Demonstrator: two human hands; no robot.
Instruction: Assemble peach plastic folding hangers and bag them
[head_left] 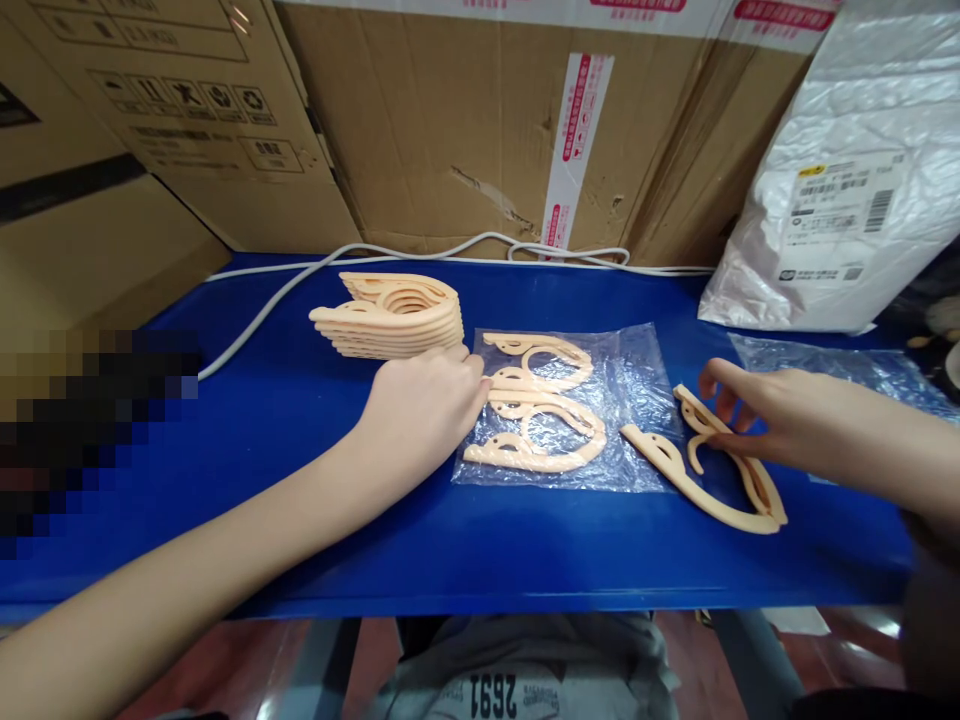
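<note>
A stack of hangers (390, 318) is set left of centre on the table (300, 440), with a cable (300, 285) run behind it and cartons (450, 120) stood at the back. Right of the stack a plastic bag (637, 400) is spread, with a pair of hangers (540, 405) on or in it and the left hand (424, 405) rested at its left edge. Further right, a loose hanger (675, 470) is lain under the right hand (757, 415) — a parcel (825, 180) is leant behind.

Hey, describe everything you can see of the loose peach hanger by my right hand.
The loose hanger is flat, peach-coloured, seemingly plastic: two curved arms joined at the near right end, spread leftward in a V, a small hook between them. It lies flat on the blue table. The right hand touches its far arm with fingertips; the near arm's tip seems to overlap the clear bag.
</note>
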